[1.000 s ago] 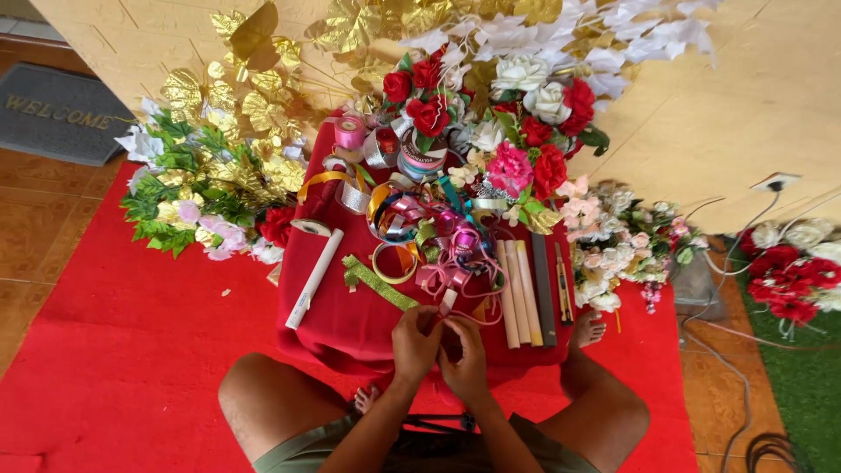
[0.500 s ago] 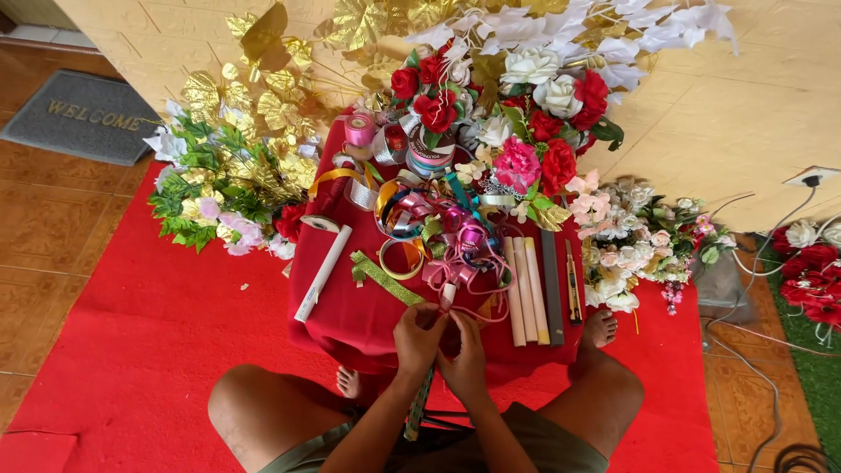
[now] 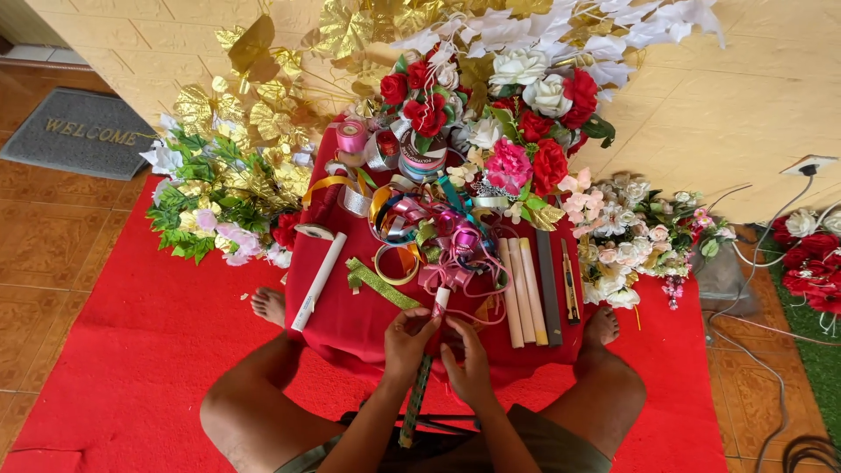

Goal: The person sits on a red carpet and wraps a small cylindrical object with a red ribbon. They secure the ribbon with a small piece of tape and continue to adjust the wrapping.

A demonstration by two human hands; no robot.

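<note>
I sit on the floor at a low table draped in red cloth (image 3: 350, 328). My left hand (image 3: 408, 340) and my right hand (image 3: 467, 361) both grip a thin stick (image 3: 417, 398) wrapped in green glitter tape; its white upper end (image 3: 441, 300) pokes out above my fingers, and its lower end hangs down between my knees. Just beyond my hands lies a tangle of pink and metallic ribbons (image 3: 442, 241). A strip of green glitter ribbon (image 3: 379, 284) lies on the cloth to the left of my hands.
Several cream sticks (image 3: 521, 291), a grey bar (image 3: 548, 287) and a white tube (image 3: 319, 280) lie on the cloth. Ribbon spools (image 3: 352, 137), red, white and pink artificial flowers (image 3: 517, 149) and gold leaves (image 3: 254, 88) crowd the far side. A red carpet (image 3: 131, 350) and cables (image 3: 753, 324) surround me.
The view has tilted a little, shifting the table rightward. My hands stay together on the stick and have turned it slightly; its lower end now hangs farther down between my knees.
</note>
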